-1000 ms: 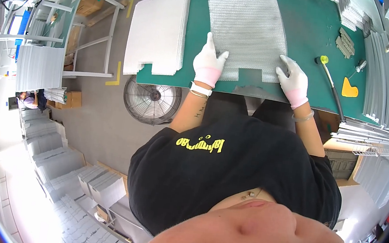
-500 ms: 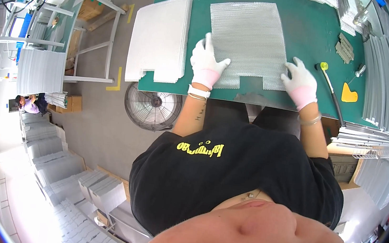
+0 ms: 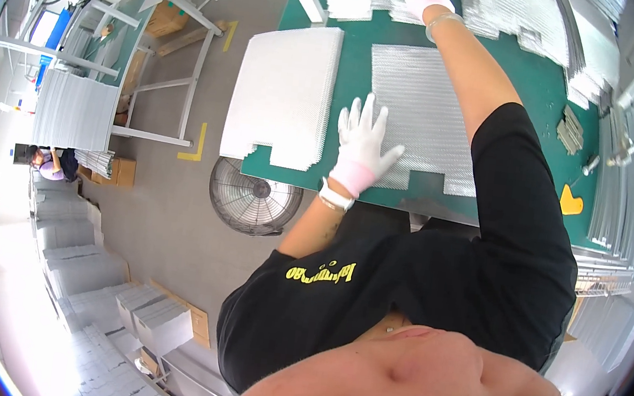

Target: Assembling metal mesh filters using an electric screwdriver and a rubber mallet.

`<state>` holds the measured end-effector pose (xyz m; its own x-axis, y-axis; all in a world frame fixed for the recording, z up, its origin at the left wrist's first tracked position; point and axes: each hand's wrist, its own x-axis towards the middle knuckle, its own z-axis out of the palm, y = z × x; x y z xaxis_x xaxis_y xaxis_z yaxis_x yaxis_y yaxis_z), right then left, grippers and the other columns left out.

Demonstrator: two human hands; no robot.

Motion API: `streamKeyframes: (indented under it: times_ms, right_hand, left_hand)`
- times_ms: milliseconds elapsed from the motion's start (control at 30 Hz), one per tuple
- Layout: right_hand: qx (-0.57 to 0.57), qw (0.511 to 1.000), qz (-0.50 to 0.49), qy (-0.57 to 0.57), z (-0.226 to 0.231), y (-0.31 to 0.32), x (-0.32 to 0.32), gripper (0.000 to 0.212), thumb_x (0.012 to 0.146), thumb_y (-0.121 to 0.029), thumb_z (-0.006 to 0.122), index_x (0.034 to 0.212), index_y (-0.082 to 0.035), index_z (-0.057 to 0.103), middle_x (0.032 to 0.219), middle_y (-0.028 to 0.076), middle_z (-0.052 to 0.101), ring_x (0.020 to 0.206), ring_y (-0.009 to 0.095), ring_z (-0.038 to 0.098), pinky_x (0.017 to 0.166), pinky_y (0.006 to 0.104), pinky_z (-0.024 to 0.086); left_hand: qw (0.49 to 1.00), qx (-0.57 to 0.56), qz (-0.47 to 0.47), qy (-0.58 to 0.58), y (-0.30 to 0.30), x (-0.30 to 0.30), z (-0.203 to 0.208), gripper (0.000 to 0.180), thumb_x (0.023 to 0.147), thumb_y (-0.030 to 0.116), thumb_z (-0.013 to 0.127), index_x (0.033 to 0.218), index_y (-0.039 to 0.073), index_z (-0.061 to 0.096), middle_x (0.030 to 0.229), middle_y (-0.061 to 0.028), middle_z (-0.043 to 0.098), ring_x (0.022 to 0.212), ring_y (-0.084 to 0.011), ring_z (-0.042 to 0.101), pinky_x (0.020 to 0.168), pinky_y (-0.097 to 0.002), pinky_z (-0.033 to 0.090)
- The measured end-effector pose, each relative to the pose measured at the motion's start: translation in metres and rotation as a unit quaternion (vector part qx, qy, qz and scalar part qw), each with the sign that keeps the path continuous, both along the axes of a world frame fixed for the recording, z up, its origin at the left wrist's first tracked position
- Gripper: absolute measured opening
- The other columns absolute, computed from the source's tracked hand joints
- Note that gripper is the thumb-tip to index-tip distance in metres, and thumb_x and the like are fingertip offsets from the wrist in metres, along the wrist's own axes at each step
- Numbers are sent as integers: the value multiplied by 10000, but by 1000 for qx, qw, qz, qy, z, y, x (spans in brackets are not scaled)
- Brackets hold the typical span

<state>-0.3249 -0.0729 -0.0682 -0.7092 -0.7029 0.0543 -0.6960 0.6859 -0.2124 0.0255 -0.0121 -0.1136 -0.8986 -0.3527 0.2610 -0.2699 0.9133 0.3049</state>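
Note:
A silver-grey mesh sheet point(image 3: 437, 118) with a notched near edge lies flat on the green worktable point(image 3: 355, 54). My left hand point(image 3: 362, 144), in a white glove with a pink cuff, rests at the sheet's left side with fingers spread. At the far side of the table, my right hand point(image 3: 427, 2), gloved alike, reaches onto stacked mesh sheets point(image 3: 412, 15); its fingers are too small and partly hidden to read. Left of the flat sheet sits a neat pile of white mesh sheets point(image 3: 282, 88), also notched.
More mesh stacks point(image 3: 513, 21) line the table's far side. At the right are small metal strips point(image 3: 570, 131), a yellow scraper-like piece point(image 3: 571, 200) and upright grey frames point(image 3: 632, 179). A floor fan point(image 3: 259, 190) stands left of the near edge; another person point(image 3: 55, 163) is far left.
My right hand has left the flat sheet's right edge and stretched far forward to the mesh stacks. The left hand stays by the sheet's left side. The whole view has shifted slightly.

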Motion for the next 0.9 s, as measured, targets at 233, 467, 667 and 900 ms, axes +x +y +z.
streamKeyframes:
  times_ms: [233,467,667,900]
  right_hand:
    - [74,992,-70,79,22,-16,4,286,913,-170,536,1065,-73,758,1102,129,734,1012,341,702,810,461,561]
    - [-9,991,-108,-75,15,-15,1,355,906,-315,599,1157,-103,733,1197,145,700,1078,333,680,925,468,522]
    - [87,994,-60,-10,11,-18,-9,378,901,-322,567,1157,-90,722,1208,164,691,1106,387,654,937,484,509]
    - [-80,972,-202,-87,23,-19,-3,395,889,-338,594,1185,-109,719,1207,156,694,1098,336,678,936,427,545]
  left_hand:
    - [998,50,19,18,9,61,14,835,802,349,740,1450,-49,396,1541,-292,295,1434,-490,253,1174,-585,182]
    - [995,78,42,46,12,91,11,804,793,264,750,1452,-31,396,1525,-294,319,1423,-487,276,1161,-570,227]
    - [992,99,48,58,16,117,4,790,802,295,748,1446,-21,416,1518,-267,342,1420,-473,283,1172,-558,204]
    - [990,114,45,66,12,120,1,784,799,292,743,1443,-13,416,1518,-260,344,1413,-465,295,1169,-546,218]
